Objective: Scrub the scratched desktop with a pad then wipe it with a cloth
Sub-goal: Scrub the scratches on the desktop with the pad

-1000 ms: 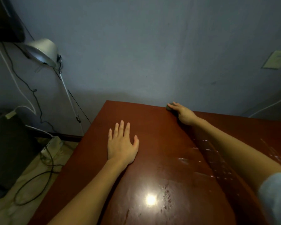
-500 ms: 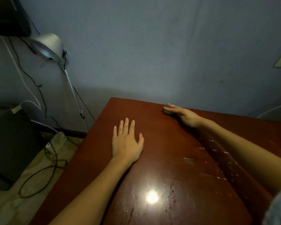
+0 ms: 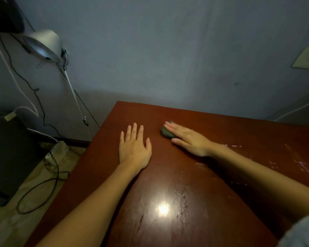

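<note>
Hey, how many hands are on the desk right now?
2. The left hand lies flat on the desktop near its left edge. The right hand, beside it, presses straight fingers onto the green pad.

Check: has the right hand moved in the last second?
Yes. The right hand, pressing the pad, has slid away from the far edge of the desktop, toward the person and closer to the left hand.

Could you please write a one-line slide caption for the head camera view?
The right hand presses a green pad flat on the reddish desktop while the left hand rests flat nearby.
</note>
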The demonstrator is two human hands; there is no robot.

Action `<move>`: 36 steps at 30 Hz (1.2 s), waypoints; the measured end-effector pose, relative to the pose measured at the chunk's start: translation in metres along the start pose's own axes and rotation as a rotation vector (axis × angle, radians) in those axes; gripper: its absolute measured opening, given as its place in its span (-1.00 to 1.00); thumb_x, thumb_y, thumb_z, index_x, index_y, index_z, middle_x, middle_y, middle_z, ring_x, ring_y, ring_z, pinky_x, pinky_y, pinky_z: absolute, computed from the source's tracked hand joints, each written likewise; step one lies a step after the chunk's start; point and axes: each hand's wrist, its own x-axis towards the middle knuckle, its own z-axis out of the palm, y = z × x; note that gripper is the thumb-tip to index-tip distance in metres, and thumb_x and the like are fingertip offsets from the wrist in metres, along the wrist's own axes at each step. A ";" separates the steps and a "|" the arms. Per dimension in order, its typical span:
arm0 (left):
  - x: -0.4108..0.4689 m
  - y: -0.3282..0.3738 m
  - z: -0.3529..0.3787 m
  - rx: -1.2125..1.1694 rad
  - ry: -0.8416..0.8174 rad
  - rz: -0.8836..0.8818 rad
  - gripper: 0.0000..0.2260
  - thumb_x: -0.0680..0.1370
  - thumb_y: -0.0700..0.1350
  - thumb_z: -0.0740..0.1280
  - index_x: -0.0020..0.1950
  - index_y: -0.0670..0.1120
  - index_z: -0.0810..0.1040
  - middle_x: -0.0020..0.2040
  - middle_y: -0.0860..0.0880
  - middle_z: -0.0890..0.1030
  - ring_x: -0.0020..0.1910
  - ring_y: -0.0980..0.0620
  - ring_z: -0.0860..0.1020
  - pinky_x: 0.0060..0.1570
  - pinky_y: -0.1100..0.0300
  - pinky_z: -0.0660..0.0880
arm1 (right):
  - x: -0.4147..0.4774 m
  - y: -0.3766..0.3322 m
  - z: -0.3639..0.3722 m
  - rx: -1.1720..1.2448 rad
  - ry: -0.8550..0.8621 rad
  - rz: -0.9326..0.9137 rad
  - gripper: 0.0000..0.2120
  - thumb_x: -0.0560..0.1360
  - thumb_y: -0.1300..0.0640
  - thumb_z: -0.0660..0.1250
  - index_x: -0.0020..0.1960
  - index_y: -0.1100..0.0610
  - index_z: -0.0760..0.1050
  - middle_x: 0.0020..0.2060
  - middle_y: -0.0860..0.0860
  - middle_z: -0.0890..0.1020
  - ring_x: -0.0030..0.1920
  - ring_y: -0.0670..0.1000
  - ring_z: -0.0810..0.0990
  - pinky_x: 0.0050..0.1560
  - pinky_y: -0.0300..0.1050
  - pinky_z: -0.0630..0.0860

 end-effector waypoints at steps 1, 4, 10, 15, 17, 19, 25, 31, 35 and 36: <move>0.000 0.000 0.000 0.001 -0.007 0.002 -0.48 0.64 0.10 -0.07 0.58 -0.02 -0.04 0.58 -0.03 -0.09 0.56 0.00 -0.13 0.52 0.02 -0.16 | -0.005 0.013 -0.006 -0.021 0.008 0.068 -0.46 0.64 -0.04 0.03 0.56 0.03 -0.03 0.54 -0.06 0.00 0.52 -0.13 -0.08 0.43 -0.38 -0.20; -0.001 0.000 0.000 0.008 -0.016 0.003 -0.47 0.64 0.11 -0.08 0.58 -0.03 -0.06 0.58 -0.04 -0.10 0.56 -0.01 -0.14 0.52 0.01 -0.16 | 0.012 0.044 -0.017 -0.065 -0.001 0.295 -0.45 0.63 -0.10 0.02 0.56 0.00 -0.05 0.55 -0.03 -0.04 0.54 -0.02 -0.10 0.46 -0.21 -0.18; 0.000 0.001 0.000 -0.007 -0.003 -0.011 -0.51 0.66 0.05 -0.07 0.58 -0.03 -0.02 0.58 -0.03 -0.07 0.56 0.01 -0.11 0.52 0.03 -0.16 | 0.067 0.009 0.001 -0.072 -0.011 0.309 -0.46 0.64 -0.13 -0.03 0.56 -0.01 -0.07 0.55 0.00 -0.06 0.55 0.02 -0.11 0.50 -0.12 -0.18; -0.002 -0.002 -0.003 -0.045 0.015 0.021 -0.54 0.65 -0.10 -0.01 0.57 -0.03 0.06 0.58 -0.04 0.01 0.56 -0.01 -0.05 0.52 0.05 -0.11 | -0.003 -0.072 0.023 -0.026 -0.038 -0.064 -0.50 0.65 -0.06 -0.03 0.55 0.01 -0.03 0.54 -0.05 -0.03 0.53 -0.11 -0.12 0.44 -0.32 -0.25; -0.005 -0.004 -0.005 -0.094 0.044 0.034 -0.54 0.63 -0.16 0.03 0.55 -0.04 0.13 0.57 -0.05 0.07 0.55 -0.02 0.00 0.52 0.07 -0.08 | -0.042 -0.074 0.023 0.003 -0.038 -0.119 -0.50 0.64 -0.09 -0.04 0.55 -0.03 -0.02 0.53 -0.13 -0.04 0.51 -0.19 -0.14 0.40 -0.43 -0.28; -0.008 -0.004 -0.006 -0.134 0.058 0.045 -0.53 0.61 -0.22 0.05 0.55 -0.04 0.17 0.57 -0.06 0.10 0.55 -0.03 0.02 0.52 0.09 -0.07 | -0.062 -0.063 0.013 0.040 -0.052 -0.062 -0.50 0.63 -0.12 -0.06 0.54 -0.06 0.00 0.51 -0.18 -0.03 0.50 -0.22 -0.13 0.40 -0.45 -0.25; -0.022 -0.006 -0.008 -0.242 0.089 0.063 -0.44 0.56 -0.38 0.06 0.54 -0.04 0.20 0.56 -0.06 0.11 0.55 0.02 0.02 0.52 0.17 -0.11 | 0.000 -0.014 -0.002 0.016 -0.046 0.253 -0.52 0.66 -0.07 -0.08 0.55 -0.01 -0.03 0.55 -0.02 -0.05 0.54 -0.02 -0.11 0.52 -0.10 -0.16; -0.048 -0.012 -0.013 -0.323 0.093 0.037 -0.42 0.57 -0.42 0.01 0.56 -0.06 0.12 0.56 -0.01 0.12 0.54 0.04 0.05 0.49 0.21 -0.03 | 0.014 -0.071 0.019 0.011 -0.054 0.187 -0.52 0.67 -0.04 -0.10 0.56 0.01 -0.06 0.55 0.00 -0.07 0.54 -0.02 -0.13 0.47 -0.17 -0.20; -0.061 -0.021 -0.013 -0.305 0.066 0.062 -0.42 0.57 -0.39 0.03 0.57 -0.04 0.10 0.56 -0.01 0.10 0.55 0.00 0.03 0.49 0.18 0.00 | -0.060 -0.121 0.037 0.035 -0.061 -0.092 -0.53 0.67 -0.01 -0.07 0.55 -0.01 -0.03 0.54 -0.09 -0.06 0.52 -0.14 -0.16 0.42 -0.35 -0.29; -0.063 -0.022 -0.013 -0.282 0.063 0.081 -0.44 0.58 -0.38 0.03 0.57 -0.05 0.10 0.56 0.00 0.10 0.55 0.02 0.03 0.50 0.19 -0.03 | -0.082 -0.125 0.039 0.046 -0.058 -0.139 -0.53 0.66 -0.01 -0.06 0.54 -0.03 -0.04 0.53 -0.12 -0.06 0.51 -0.18 -0.17 0.39 -0.42 -0.31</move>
